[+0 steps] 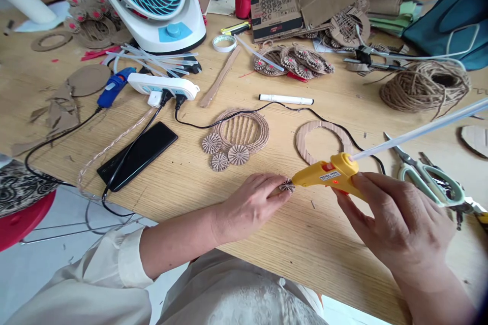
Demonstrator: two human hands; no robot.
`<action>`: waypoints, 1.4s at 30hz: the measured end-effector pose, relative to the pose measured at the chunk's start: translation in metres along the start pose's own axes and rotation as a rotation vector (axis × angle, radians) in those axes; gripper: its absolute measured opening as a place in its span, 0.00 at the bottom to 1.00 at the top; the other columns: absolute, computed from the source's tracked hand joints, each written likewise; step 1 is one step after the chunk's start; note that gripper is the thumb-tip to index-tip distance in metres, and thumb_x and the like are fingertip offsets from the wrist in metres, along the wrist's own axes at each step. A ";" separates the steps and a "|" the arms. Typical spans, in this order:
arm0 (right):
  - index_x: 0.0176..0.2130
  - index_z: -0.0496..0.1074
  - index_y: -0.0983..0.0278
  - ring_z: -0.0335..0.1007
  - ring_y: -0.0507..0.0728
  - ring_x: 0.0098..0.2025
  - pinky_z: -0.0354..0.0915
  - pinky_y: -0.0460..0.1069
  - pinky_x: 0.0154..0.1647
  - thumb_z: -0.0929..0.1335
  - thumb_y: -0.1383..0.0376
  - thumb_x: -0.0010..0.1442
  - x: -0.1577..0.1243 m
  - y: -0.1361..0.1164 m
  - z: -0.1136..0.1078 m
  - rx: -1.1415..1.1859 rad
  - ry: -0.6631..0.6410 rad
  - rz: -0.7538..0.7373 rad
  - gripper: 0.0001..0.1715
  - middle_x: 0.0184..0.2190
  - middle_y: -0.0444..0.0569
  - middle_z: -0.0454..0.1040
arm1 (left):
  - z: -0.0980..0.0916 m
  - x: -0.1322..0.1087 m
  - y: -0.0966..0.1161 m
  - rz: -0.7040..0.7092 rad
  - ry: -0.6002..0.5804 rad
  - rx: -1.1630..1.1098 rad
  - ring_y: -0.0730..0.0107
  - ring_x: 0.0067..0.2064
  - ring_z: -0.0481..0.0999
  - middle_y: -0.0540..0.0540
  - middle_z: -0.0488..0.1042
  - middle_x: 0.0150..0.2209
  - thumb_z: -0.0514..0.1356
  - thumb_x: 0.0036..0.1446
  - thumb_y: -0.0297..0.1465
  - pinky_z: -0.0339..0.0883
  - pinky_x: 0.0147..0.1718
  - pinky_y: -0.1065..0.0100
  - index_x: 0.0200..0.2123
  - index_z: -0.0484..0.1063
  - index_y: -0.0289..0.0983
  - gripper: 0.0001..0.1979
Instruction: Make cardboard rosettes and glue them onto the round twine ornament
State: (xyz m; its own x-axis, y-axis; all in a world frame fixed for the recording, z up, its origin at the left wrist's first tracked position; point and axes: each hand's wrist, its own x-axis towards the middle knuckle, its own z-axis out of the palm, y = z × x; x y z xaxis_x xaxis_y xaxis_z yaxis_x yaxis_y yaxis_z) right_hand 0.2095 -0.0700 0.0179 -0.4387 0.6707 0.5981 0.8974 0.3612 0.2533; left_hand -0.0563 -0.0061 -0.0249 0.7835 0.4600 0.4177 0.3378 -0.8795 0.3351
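Near the front of the table, my left hand (253, 205) pinches a small pleated cardboard rosette (286, 186) between thumb and fingers. My right hand (400, 218) is wrapped round a yellow hot glue gun (333, 175) with a small red light on its side. Its nozzle meets the rosette's right edge; whether glue is coming out is too small to tell. A long clear glue stick (415, 132) juts from the gun's back. Beyond my left hand lies a twine-wrapped ring (261, 134) with three rosettes on its lower left. A bare cardboard ring (305, 150) lies behind the gun.
Scissors (419, 172) lie right of the glue gun, before a twine ball (425, 86). A black phone (137, 156), power strip (163, 86) and blue glue gun (115, 86) are on the left. A fan (163, 35) stands behind them. A marker (285, 99) and finished rosette pieces (293, 61) lie further back.
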 end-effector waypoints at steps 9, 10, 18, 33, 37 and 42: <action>0.58 0.69 0.69 0.73 0.56 0.33 0.65 0.51 0.35 0.78 0.67 0.53 0.001 -0.001 0.001 0.003 0.002 -0.002 0.35 0.39 0.53 0.80 | 0.001 0.000 -0.001 0.012 0.009 0.003 0.59 0.56 0.73 0.36 0.73 0.53 0.55 0.65 0.20 0.74 0.54 0.55 0.55 0.68 0.32 0.16; 0.58 0.69 0.68 0.73 0.56 0.33 0.65 0.51 0.35 0.78 0.67 0.53 0.001 -0.001 0.001 0.003 0.000 -0.001 0.35 0.40 0.53 0.80 | 0.001 0.000 -0.001 0.010 0.007 0.004 0.59 0.56 0.73 0.36 0.73 0.53 0.55 0.65 0.20 0.74 0.54 0.55 0.55 0.68 0.32 0.16; 0.58 0.70 0.69 0.73 0.56 0.33 0.65 0.51 0.35 0.78 0.67 0.53 0.001 0.000 0.000 0.002 -0.001 -0.004 0.35 0.39 0.53 0.80 | 0.002 -0.001 -0.001 0.001 0.010 0.010 0.59 0.56 0.73 0.36 0.73 0.54 0.56 0.64 0.20 0.74 0.54 0.55 0.55 0.68 0.34 0.17; 0.58 0.70 0.66 0.74 0.57 0.34 0.66 0.51 0.34 0.78 0.66 0.53 0.000 0.000 0.004 0.022 0.003 0.079 0.34 0.41 0.53 0.80 | 0.003 -0.001 -0.002 0.006 0.017 0.022 0.59 0.56 0.73 0.36 0.72 0.54 0.55 0.64 0.21 0.73 0.55 0.55 0.55 0.68 0.33 0.17; 0.54 0.72 0.64 0.71 0.55 0.30 0.64 0.49 0.27 0.79 0.62 0.51 -0.002 0.009 0.012 0.124 0.060 0.315 0.32 0.40 0.52 0.78 | 0.002 0.000 -0.001 -0.017 0.000 0.019 0.59 0.56 0.73 0.37 0.72 0.56 0.55 0.64 0.20 0.72 0.55 0.55 0.55 0.67 0.33 0.16; 0.45 0.74 0.63 0.70 0.57 0.28 0.64 0.50 0.27 0.76 0.56 0.54 -0.011 0.029 0.027 0.143 0.020 0.595 0.22 0.33 0.51 0.76 | 0.001 0.002 0.000 -0.084 0.019 -0.089 0.63 0.55 0.74 0.41 0.74 0.52 0.54 0.62 0.17 0.70 0.56 0.59 0.49 0.66 0.36 0.14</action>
State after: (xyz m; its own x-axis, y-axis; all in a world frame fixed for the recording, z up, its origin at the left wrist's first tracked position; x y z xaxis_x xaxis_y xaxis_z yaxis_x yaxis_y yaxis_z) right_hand 0.2394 -0.0491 -0.0018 0.1381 0.7725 0.6198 0.9726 0.0123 -0.2321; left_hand -0.0546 -0.0053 -0.0247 0.7441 0.5348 0.4003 0.3537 -0.8237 0.4431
